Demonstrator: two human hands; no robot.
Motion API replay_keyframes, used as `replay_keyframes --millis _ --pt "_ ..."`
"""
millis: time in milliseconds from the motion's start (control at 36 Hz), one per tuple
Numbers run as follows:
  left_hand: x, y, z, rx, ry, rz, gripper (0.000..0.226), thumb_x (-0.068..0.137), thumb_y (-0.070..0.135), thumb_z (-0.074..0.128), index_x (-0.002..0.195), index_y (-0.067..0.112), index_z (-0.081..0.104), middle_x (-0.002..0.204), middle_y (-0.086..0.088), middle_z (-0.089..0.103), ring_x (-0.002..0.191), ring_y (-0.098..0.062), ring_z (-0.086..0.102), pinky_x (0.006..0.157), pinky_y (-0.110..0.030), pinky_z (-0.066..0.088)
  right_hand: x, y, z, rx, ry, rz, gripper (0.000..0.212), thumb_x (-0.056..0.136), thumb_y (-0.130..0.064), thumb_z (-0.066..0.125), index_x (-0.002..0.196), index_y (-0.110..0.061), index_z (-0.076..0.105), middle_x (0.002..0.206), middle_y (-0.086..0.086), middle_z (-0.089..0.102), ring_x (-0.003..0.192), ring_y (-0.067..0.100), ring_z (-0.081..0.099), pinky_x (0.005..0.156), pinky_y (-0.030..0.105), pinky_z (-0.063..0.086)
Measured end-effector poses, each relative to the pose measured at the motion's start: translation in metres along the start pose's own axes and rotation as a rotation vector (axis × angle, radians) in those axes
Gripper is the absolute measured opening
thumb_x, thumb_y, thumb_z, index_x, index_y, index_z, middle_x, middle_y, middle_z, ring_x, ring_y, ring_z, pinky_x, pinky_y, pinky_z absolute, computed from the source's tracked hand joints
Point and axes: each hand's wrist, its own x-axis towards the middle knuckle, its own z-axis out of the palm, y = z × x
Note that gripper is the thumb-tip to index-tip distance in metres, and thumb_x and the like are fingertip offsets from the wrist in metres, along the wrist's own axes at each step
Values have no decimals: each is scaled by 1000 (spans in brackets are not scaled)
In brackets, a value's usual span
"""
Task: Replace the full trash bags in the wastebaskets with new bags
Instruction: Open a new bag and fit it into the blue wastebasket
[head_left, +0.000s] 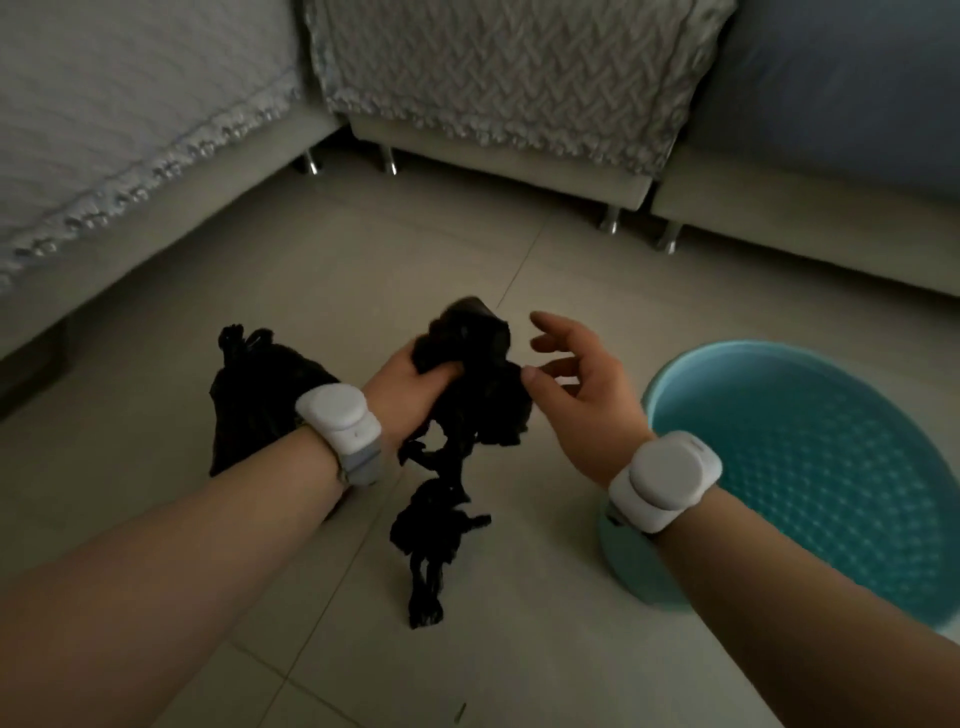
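Crumpled trash bag (467, 364) gripped in left hand (410, 384), right hand (582, 384) spread beside. Tied full bag (254, 384) partly hidden by left wrist; teal wastebasket (810, 415) at right.

- Loose bag (467, 374): plain black, no print.
- Tied bag (254, 395): the same plain black.
- Wastebasket (810, 441): turquoise, inner wall covered in a regular dimpled diamond pattern.
- Left wristband (340, 410) and right wristband (665, 478): white; the left strap is grey.
- Floor (363, 249): pale beige tiles with thin darker joints.
- Middle sofa cover (519, 67): grey, raised zigzag weave, knobbly edging.
- Left sofa cover (104, 104): off-white, fine quilted texture.
- Sofa base (519, 161): beige.
- Sofa legs (387, 161): silver chrome.
- Cushion (831, 88): dull blue.
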Motion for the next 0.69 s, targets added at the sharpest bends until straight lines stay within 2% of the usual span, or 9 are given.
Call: replay_keyframes --millis 83,167,250,333,389,444,528,639,694 --pt "9 29 9 -131 31 29 15 94 18 49 101 25 61 99 1 67 98 -17 63 88 -29 48 7 -14 -27 -56 15 -6 44 92 -19 54 133 -32 43 119 -8 53 97 1 56 71 4 46" --pt "19 74 40 -277 -21 38 26 97 15 44 119 9 56 96 -4 66 92 -18 64 80 -28 51 12 -29 -64 -42 29 -8 51 90 -36 55 138 -32 39 126 -7 52 103 4 56 81 14 48" --pt "23 105 74 -351 -43 59 19 96 14 46 108 11 60 101 -11 66 98 -26 63 89 -37 50 11 -41 -91 19 7 24 83 67 -62 58 141 -36 31 133 -5 48 116 12 53 92 31 50" --pt "24 130 109 -375 -84 77 18 94 18 51 103 12 65 100 -12 69 95 -26 67 83 -36 54 7 -49 -120 59 44 -1 98 56 -65 65 142 -39 27 138 -4 45 119 14 53 93 37 52" --pt "22 143 132 -414 -118 65 20 95 20 50 104 9 64 89 -8 72 82 -20 70 73 -29 57 7 -47 -139 74 98 1 92 63 -59 72 141 -39 28 135 -3 48 113 15 58 88 37 54" --pt "16 148 153 -414 -127 33 21 95 23 49 104 10 63 79 -3 72 72 -15 69 68 -26 56 7 -40 -156 48 127 -16 69 75 -35 74 135 -32 40 121 1 59 100 18 65 79 39 55" --pt "8 143 183 -387 -216 -77 40 92 43 49 119 15 60 101 -8 71 89 -20 69 74 -30 55 -4 -34 -185 -73 154 -50 26 84 -5 62 104 -22 63 93 3 71 82 15 69 76 41 57" --pt "13 135 181 -538 -333 -236 56 89 61 39 118 16 57 91 -6 66 65 -17 67 54 -23 51 -10 -32 -207 -101 238 -70 18 88 1 54 92 -14 63 86 4 70 78 14 67 73 36 57" --pt "18 135 178 -591 -369 -264 69 82 69 40 122 14 52 97 -9 63 74 -21 64 68 -32 54 -11 -28 -213 -22 276 -74 20 89 1 54 100 -14 61 90 3 70 81 13 67 73 32 57"
